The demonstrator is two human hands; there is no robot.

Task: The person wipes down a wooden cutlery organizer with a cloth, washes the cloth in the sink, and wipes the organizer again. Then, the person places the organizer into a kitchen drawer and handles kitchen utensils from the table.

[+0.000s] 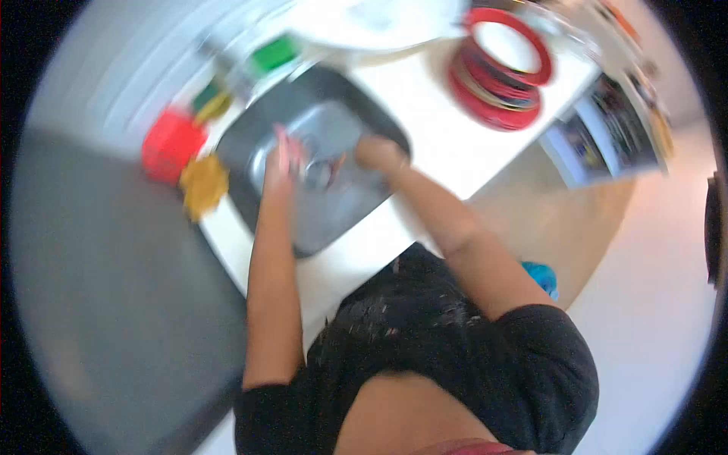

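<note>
My left hand (280, 163) is over the left part of the dark grey sink (322, 224), closed around something pink that is too blurred to name. On the sink's right side, my right hand (381, 154) has its fingers curled in, and whatever it may hold is hidden. Between the two hands, low in the basin, a round metal drain area (320, 174) shows, with a small reddish-brown thing beside it that I cannot make out. Motion smears both hands.
Left of the sink are a red container (173, 144) and a yellow-brown object (205, 187). A green sponge-like block (274, 53) lies behind. Red-rimmed plates (497, 114) stand stacked at the back right. An open dishwasher-like drawer (599, 140) is at the right.
</note>
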